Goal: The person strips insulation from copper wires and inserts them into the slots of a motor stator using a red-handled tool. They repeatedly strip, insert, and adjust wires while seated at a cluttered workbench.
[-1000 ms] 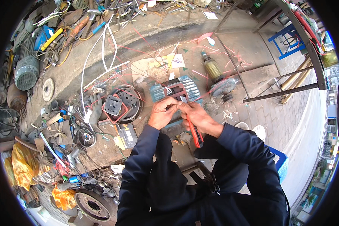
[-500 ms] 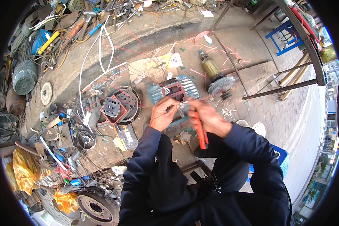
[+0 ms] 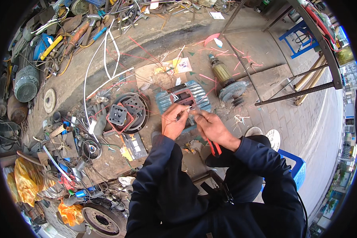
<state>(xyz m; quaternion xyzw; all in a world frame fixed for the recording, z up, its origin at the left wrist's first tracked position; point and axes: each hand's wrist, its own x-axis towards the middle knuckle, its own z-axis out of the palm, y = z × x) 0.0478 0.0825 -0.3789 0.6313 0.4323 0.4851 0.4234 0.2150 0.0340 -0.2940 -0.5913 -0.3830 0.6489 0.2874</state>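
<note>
Taking the blue-grey, finned metal motor housing (image 3: 202, 97) as clock centre, we find the left hand (image 3: 174, 125) at seven o'clock, thumb and fingertips pinching what looks like a thin, pale-tipped strand (image 3: 190, 106). The right hand (image 3: 215, 129), between four and five, is curled around a red-handled hand tool (image 3: 215, 148); we cannot make out its working end. We recommend bracing both wrists, gripping near the strand's tip and using light force, since fine strand may snap. On the concrete floor (image 3: 250, 85), at nine o'clock, sits a dark square plate with round holes (image 3: 118, 114); at two, a yellowish ribbed cylinder (image 3: 222, 73); farther off at four, a blue plastic stool or crate (image 3: 300, 173).
</note>
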